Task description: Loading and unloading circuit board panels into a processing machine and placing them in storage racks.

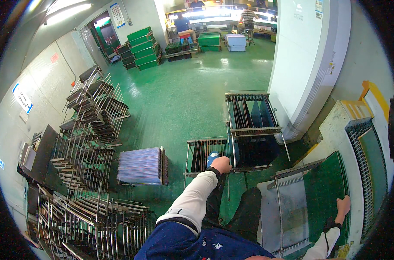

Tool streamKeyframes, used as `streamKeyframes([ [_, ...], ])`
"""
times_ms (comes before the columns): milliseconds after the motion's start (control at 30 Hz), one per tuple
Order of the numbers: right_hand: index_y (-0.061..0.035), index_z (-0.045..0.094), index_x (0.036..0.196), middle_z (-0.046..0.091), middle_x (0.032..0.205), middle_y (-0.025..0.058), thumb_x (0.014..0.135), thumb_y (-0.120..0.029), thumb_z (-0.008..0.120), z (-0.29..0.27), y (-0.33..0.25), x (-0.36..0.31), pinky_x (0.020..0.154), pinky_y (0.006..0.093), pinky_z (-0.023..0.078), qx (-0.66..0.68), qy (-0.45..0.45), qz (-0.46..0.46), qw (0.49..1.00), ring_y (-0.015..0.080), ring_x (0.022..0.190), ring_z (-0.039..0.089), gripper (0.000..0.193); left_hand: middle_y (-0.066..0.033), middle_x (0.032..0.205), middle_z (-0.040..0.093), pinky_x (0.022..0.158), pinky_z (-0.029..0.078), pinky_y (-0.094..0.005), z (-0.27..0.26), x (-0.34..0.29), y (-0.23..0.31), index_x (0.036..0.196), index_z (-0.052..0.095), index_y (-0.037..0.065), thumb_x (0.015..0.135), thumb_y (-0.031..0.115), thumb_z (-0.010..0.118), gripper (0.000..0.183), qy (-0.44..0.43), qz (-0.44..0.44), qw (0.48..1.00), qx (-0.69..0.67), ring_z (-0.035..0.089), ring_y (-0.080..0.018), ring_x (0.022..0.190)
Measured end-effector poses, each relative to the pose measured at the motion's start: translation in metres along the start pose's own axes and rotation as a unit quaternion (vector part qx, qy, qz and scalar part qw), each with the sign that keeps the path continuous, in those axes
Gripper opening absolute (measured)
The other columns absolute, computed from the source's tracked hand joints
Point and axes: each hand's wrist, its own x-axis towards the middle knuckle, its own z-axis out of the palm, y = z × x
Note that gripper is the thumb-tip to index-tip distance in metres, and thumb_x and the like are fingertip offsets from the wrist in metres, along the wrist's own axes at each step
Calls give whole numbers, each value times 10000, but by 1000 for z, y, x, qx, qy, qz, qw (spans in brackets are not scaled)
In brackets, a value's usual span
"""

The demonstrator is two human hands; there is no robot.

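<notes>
My left hand (222, 165) is closed beside a low metal rack (205, 139) that holds several thin upright panels. What its fingers grip, if anything, is hidden. At lower right, my right hand (343, 208) is shut on the outer edge of a large dark green panel (324, 190). This panel stands at the right end of a metal slotted rack (280, 216) with a pale grey surface beside it. Directly ahead of my left hand, another metal rack (254, 130) holds several dark panels set apart in slots.
Several bare metal racks (93, 216) crowd the left side. A rack of pale lilac panels (140, 167) stands on the green floor. Close on my right is a machine with a toothed conveyor (366, 173). A white cabinet (309, 65) rises beyond. People sit by lit benches (218, 13) far back.
</notes>
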Motion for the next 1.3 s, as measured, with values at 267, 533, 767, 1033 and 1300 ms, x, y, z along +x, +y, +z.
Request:
streamKeyframes([
  [267, -37, 552, 1197, 601, 1190, 173, 723, -241, 749, 19, 13, 15, 902, 469, 484, -5, 17, -13, 1000, 356, 1096, 583, 552, -223, 902, 674, 782, 519, -464, 1, 1, -3, 825, 702, 5, 746, 299, 639, 311, -2, 0, 1000, 0, 652, -381, 875],
  [533, -43, 565, 1181, 605, 1180, 180, 713, -236, 753, 18, 13, 11, 909, 464, 483, 5, 31, -4, 999, 362, 1097, 581, 540, -205, 922, 679, 796, 518, -465, 0, 0, 0, 841, 702, 21, 747, 309, 648, 308, -3, -4, 1000, 0, 651, -369, 900],
  [767, -38, 566, 1182, 608, 1169, 185, 710, -216, 757, 4, 1, 4, 907, 464, 473, 5, -2, 3, 1000, 366, 1098, 573, 539, -211, 881, 678, 767, 525, -468, 5, 1, -5, 801, 702, 8, 740, 307, 659, 308, 11, -4, 1000, 3, 654, -384, 860],
  [1033, -17, 575, 1090, 623, 1089, 191, 706, -234, 742, 21, 17, 11, 859, 481, 493, 7, 55, -28, 998, 384, 1027, 599, 472, -207, 931, 679, 793, 523, -463, 9, 4, -5, 853, 706, 21, 745, 309, 653, 311, 10, 3, 1000, -1, 652, -374, 895],
  [1300, -14, 570, 1198, 603, 1197, 180, 720, -193, 753, -10, -9, -10, 932, 444, 462, -1, 6, 7, 1000, 353, 1124, 562, 543, -203, 934, 680, 796, 522, -460, 4, 1, -2, 859, 704, 22, 746, 310, 654, 313, 2, -5, 1000, 1, 652, -371, 899],
])
